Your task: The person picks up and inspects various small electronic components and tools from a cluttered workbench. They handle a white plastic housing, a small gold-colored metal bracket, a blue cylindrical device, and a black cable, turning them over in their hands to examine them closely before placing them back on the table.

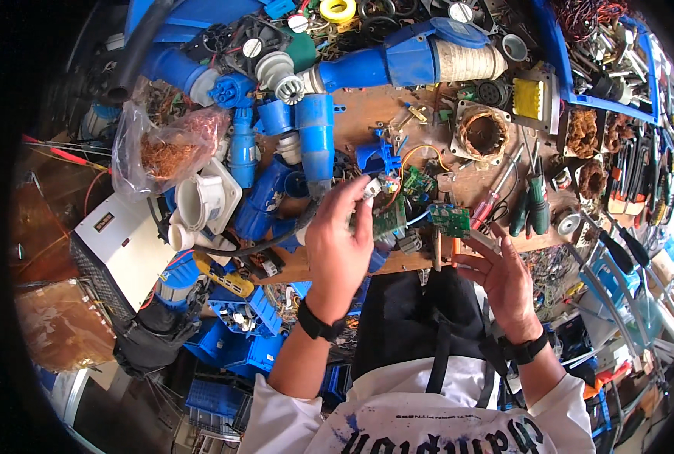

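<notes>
Left hand (339, 240) grip clenched on small white connector (372, 187) above table (367, 113). Green circuit board (449, 219) at three o'clock from it, long axis crosswise, touched by right hand (503, 280), fingers spread.

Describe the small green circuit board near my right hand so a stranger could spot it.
Start at the wooden workbench. At its near edge, just above the right hand, lies the green circuit board. Unlike the screwdrivers to its right, it is flat, squarish and wired.

Green circuit board (388, 218) tilting near-upright above tabletop edge; second green circuit board (450, 220) lying flatter, joined by wires.
</notes>
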A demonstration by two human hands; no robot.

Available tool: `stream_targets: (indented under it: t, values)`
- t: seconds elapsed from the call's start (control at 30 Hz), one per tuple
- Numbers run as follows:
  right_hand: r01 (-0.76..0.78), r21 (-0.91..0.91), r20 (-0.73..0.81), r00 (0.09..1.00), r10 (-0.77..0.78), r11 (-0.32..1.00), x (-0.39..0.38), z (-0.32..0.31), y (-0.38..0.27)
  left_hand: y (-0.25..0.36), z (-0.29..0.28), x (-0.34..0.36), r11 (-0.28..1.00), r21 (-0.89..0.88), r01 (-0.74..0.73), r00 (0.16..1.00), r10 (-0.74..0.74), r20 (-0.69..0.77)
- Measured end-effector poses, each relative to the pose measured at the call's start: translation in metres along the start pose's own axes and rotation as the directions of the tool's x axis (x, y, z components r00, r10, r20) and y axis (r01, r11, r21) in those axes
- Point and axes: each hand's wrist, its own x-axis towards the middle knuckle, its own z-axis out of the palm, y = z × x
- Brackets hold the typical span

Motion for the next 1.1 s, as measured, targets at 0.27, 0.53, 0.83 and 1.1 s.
stream_targets:
  t: [0.27, 0.53, 0.83, 1.1]
  values:
    - [0.088, -0.087, -0.026, 0.996, -0.09, 0.992, -0.007, 0.003, -0.004, -0.011, 0.002, 0.019, 0.997, 0.062, -0.053, 0.999, 0.052, 0.005]
    - [0.07, -0.169, 0.003, 0.998, -0.07, 0.983, -0.015, -0.007, -0.007, 0.011, 0.028, 0.056, 0.934, 0.266, -0.237, 0.971, 0.224, 0.078]
    - [0.031, -0.157, 0.026, 0.999, -0.027, 0.987, -0.046, -0.022, -0.004, 0.022, 0.067, 0.09, 0.82, 0.438, -0.367, 0.928, 0.29, 0.234]
    - [0.042, -0.099, 0.008, 0.999, -0.042, 0.994, -0.056, -0.038, -0.006, 0.015, 0.079, 0.089, 0.849, 0.449, -0.279, 0.957, 0.211, 0.197]
